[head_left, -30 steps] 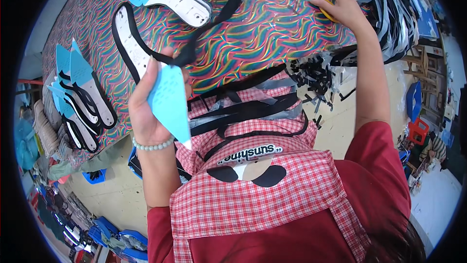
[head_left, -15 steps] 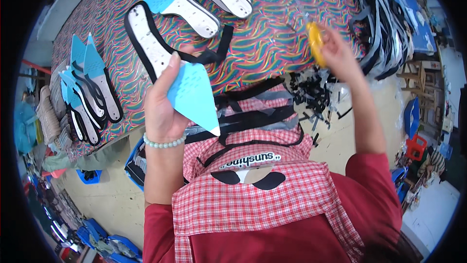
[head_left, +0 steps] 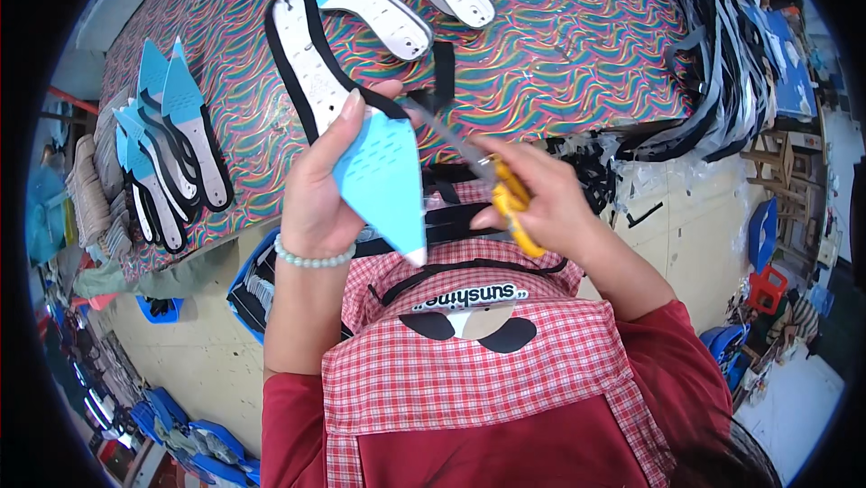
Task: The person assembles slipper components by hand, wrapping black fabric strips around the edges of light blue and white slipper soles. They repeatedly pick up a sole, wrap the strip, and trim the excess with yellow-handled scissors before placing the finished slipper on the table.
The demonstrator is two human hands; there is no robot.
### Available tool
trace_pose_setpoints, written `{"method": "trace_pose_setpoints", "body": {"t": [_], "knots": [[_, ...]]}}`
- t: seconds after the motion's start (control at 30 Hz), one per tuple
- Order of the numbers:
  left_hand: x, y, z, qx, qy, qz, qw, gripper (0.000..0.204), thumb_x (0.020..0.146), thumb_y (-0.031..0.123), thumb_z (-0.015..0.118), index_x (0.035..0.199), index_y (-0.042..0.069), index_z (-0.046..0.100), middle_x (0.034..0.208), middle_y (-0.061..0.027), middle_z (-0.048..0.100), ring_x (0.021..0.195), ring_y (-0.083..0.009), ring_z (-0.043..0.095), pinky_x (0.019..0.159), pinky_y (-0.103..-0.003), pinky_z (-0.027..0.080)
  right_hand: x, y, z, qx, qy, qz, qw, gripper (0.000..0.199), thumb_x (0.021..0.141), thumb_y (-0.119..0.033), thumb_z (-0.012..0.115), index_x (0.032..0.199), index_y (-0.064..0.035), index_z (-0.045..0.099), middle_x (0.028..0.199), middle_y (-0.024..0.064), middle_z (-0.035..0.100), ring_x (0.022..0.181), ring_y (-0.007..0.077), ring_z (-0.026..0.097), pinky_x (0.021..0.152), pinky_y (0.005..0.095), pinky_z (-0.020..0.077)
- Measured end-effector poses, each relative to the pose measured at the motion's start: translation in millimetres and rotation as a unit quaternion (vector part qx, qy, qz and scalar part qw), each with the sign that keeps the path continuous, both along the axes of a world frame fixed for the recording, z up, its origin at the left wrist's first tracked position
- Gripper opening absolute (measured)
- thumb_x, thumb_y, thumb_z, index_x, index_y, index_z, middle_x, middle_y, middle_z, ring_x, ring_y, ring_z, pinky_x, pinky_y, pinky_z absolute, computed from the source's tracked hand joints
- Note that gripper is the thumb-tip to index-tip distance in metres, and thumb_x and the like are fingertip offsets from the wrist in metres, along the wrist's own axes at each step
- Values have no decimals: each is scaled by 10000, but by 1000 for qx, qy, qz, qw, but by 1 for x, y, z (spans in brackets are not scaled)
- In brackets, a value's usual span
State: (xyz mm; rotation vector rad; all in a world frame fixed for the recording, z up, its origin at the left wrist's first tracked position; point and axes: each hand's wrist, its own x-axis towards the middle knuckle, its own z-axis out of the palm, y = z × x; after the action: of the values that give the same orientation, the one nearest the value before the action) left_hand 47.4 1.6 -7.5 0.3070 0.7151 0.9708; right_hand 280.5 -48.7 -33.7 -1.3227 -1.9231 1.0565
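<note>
My left hand (head_left: 317, 195) is closed around a shoe insole (head_left: 383, 168), white at the heel end with a blue pointed toe turned toward me. Black edging tape runs along the insole's rim, and a loose tail of that tape (head_left: 444, 71) sticks out past its right side. In my right hand (head_left: 552, 195) are scissors with yellow handles (head_left: 516, 208). Their slightly blurred blades point up and left, close to where the tail leaves the insole; whether they touch the tape I cannot tell.
More blue-and-white insoles (head_left: 383, 14) lie at the table's far side, with several others (head_left: 194, 118) at the left. A bundle of black and grey strips (head_left: 722, 55) hangs over the right edge of the patterned table (head_left: 559, 82). Black scraps and a red stool (head_left: 767, 290) are on the right.
My right hand has brought the scissors from the table's right part, leftward and nearer, to the tape tail. My left hand and the insole have shifted slightly right.
</note>
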Motion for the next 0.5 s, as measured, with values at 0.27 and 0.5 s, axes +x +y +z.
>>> {"method": "trace_pose_setpoints", "body": {"t": [0.27, 0.5], "knots": [[20, -5, -8, 218, 282, 8, 934, 351, 961, 235, 517, 1178, -40, 545, 1017, -122, 647, 834, -173, 648, 718, -291, 532, 86, 73, 2, 211, -227, -177, 934, 344, 885, -126, 611, 1202, -1, 562, 1105, 159, 580, 1019, 285, 571, 896, 338, 438], [22, 5, -23, 436, 310, -35, 844, 623, 968, 351, 463, 1381, -97, 332, 1438, -212, 371, 1341, -311, 361, 1059, -390, 338, -28, 51, -7, 158, 34, -44, 986, 199, 878, -207, 622, 794, -40, 556, 681, 105, 564, 635, 315, 591, 552, 401, 471]]}}
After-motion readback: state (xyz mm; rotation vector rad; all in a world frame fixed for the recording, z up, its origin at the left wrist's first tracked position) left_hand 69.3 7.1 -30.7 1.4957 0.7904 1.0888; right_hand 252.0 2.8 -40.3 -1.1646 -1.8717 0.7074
